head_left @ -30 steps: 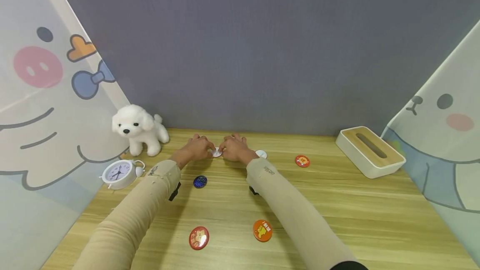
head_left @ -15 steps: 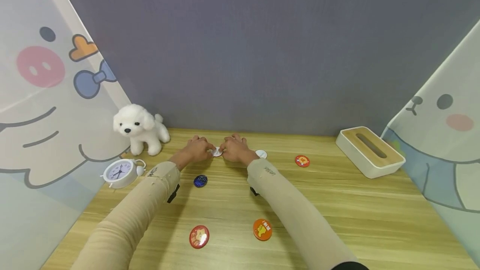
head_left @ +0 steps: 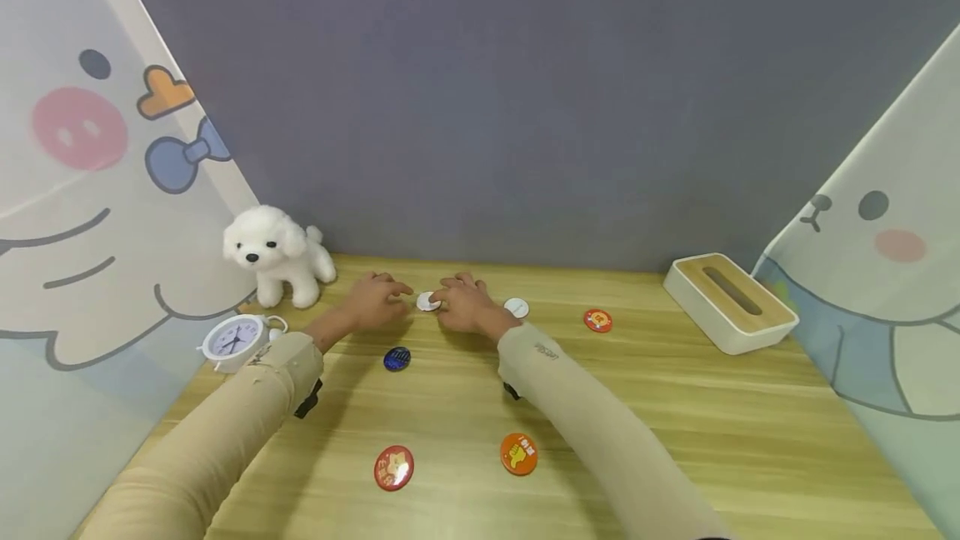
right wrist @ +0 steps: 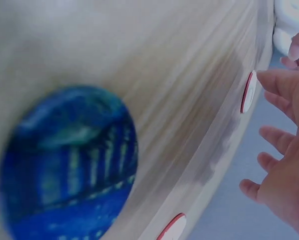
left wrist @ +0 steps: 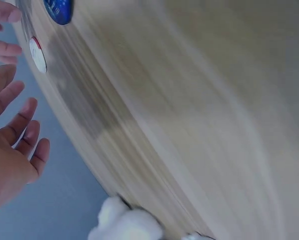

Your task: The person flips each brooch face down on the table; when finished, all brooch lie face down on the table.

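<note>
Near the table's back edge lies a white round disc [head_left: 427,302]; in the right wrist view this disc [right wrist: 248,93] shows a red rim. My right hand [head_left: 467,305] is at its right side, a fingertip at the disc's edge, the fingers loosely bent. To the left of the disc my left hand [head_left: 375,302] is apart from it, fingers spread, holding nothing. A second white disc [head_left: 517,307] lies just right of my right hand. The blue badge [head_left: 397,358] rests in front of my left hand.
A white plush dog [head_left: 277,252] and a white alarm clock [head_left: 236,342] stand at the left. Toward the front lie a red badge [head_left: 393,467] and an orange badge [head_left: 519,453]. Another red badge [head_left: 597,320] and a tissue box [head_left: 729,303] are at the right.
My left hand has let go of the white disc and moved left, away from it. My right hand has stayed beside the disc. The head view has shifted slightly.
</note>
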Available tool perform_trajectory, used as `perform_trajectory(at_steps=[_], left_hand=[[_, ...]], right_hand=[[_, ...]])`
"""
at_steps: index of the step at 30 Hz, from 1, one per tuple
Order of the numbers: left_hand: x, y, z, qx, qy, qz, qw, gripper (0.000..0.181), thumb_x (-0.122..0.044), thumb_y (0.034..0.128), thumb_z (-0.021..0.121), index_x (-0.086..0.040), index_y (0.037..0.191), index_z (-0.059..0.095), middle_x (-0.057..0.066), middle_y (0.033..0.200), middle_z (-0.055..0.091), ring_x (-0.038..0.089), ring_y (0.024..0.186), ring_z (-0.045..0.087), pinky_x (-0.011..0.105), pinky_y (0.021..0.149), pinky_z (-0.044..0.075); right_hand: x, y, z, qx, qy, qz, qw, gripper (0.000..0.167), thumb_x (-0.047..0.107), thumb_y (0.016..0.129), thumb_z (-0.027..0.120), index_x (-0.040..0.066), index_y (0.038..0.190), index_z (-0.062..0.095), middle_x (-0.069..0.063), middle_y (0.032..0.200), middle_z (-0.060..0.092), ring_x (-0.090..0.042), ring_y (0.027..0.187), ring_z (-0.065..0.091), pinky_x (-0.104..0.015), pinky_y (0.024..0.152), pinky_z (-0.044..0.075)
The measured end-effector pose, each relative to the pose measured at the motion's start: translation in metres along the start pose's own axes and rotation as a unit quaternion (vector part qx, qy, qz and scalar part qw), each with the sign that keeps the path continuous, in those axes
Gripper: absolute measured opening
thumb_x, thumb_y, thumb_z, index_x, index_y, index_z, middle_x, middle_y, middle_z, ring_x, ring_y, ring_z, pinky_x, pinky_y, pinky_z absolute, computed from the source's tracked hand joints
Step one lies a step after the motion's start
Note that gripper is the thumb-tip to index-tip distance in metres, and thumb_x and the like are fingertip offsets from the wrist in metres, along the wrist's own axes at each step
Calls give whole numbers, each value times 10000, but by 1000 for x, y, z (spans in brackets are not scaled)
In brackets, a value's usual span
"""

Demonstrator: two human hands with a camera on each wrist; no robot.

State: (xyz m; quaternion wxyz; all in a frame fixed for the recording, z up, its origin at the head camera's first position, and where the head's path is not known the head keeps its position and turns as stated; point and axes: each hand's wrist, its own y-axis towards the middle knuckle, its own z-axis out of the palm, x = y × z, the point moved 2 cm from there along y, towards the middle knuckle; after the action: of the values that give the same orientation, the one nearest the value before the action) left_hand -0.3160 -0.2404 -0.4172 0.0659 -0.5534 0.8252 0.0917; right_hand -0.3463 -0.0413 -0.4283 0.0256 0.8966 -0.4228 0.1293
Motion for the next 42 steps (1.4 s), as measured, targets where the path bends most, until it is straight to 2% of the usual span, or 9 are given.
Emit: perform_trajectory(at_steps=[2,5,10,13,16,21,29,38,42], left_hand=[[2,-7,-3,-30,-237,75,9997,348,-265,987,625,-68,1268,679,168,1114,674,371,1042,603,595,940,441],[5,-22,-4,-18,-582,195,9981,335,-237,987,633,-44,1258,678,154,1081,676,338,1000,627,563,922,465],[5,-47,2,41,-994,277,9946,340,-247,990,633,-53,1266,674,108,1085,665,276,991,631,457,829,531],[4,-58,5,-44,-1158,381,9925,346,-258,980,649,-42,1249,680,117,1101,666,282,1002,627,456,834,532],[3,-68,8,-179,-1125,431,9926,333,-259,957,681,-51,1216,701,128,1127,676,306,1028,619,498,872,511],[2,-80,14,-352,-712,428,9959,346,-303,904,742,-79,1168,733,100,1109,689,288,1021,599,523,914,435],[-2,-87,18,-604,-441,530,9958,327,-307,842,804,-101,1090,757,80,1031,694,253,954,607,482,883,420],[-4,-87,20,-423,-567,325,9970,330,-338,855,790,-129,1109,749,85,1065,673,278,975,558,486,833,444],[-5,-86,22,-422,-562,348,9969,318,-326,856,790,-129,1102,751,87,1081,675,293,998,561,501,847,453]], right_hand=[[3,-4,1,21,-70,-130,9999,390,296,991,581,302,1380,611,-43,1608,372,-322,1505,239,-605,1161,251],[11,-10,4,135,-251,-396,9988,406,318,996,581,303,1402,588,-31,1609,367,-304,1495,255,-595,1162,259],[23,-23,10,241,-323,-754,9963,438,338,998,586,301,1433,554,-3,1616,354,-287,1495,258,-596,1170,257],[30,-27,12,194,-281,-863,9957,446,370,989,601,305,1428,560,-6,1613,362,-282,1490,265,-594,1165,267],[36,-28,12,194,-142,-907,9956,447,407,977,620,313,1412,578,-25,1617,359,-292,1497,252,-597,1164,263],[43,-29,16,248,34,-908,9956,443,458,941,663,328,1363,628,-34,1620,357,-316,1505,233,-610,1153,260],[49,-30,23,285,149,-829,9960,453,517,924,668,333,1337,650,-36,1621,348,-309,1500,219,-593,1160,246],[51,-26,27,219,96,-767,9968,451,548,907,674,351,1314,661,-23,1602,378,-302,1490,247,-563,1166,256],[52,-25,27,279,166,-770,9965,452,537,901,687,335,1305,667,-36,1605,373,-315,1491,240,-572,1166,255]])
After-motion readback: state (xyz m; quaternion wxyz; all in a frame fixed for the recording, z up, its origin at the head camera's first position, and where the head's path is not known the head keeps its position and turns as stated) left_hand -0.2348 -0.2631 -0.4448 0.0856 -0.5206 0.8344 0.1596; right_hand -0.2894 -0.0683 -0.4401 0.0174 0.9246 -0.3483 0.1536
